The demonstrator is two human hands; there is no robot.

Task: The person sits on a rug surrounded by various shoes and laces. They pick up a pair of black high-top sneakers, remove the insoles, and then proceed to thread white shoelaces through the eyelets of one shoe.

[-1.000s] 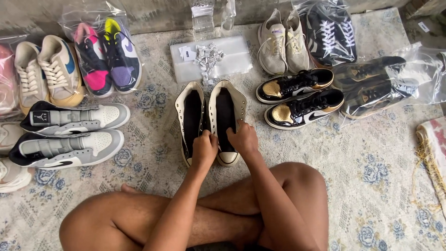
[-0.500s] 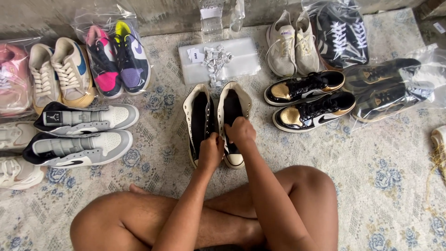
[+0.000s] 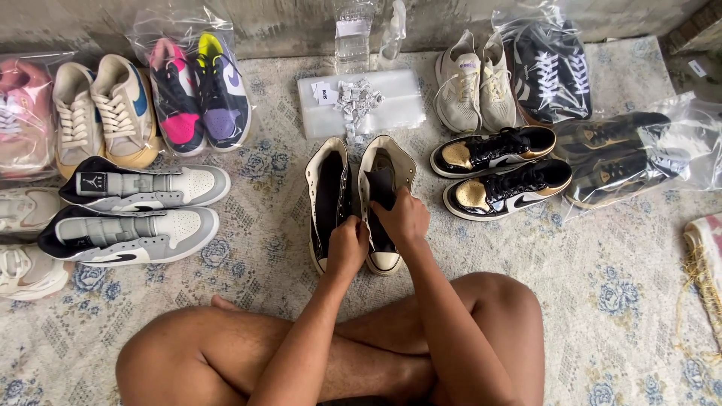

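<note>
Sitting cross-legged on the floral rug (image 3: 617, 301), working on a black high-top pair (image 3: 361, 203) without laces. Left hand (image 3: 347, 246) fingers pinching the right shoe's inner edge; right hand (image 3: 404, 218) gripping its black tongue (image 3: 380, 184). Lacing apparently remaining.

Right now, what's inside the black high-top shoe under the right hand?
The right hand presses a dark insole or tongue into the black high-top shoe; the left hand grips its side. The toe interior is covered, so nothing more shows.
</note>
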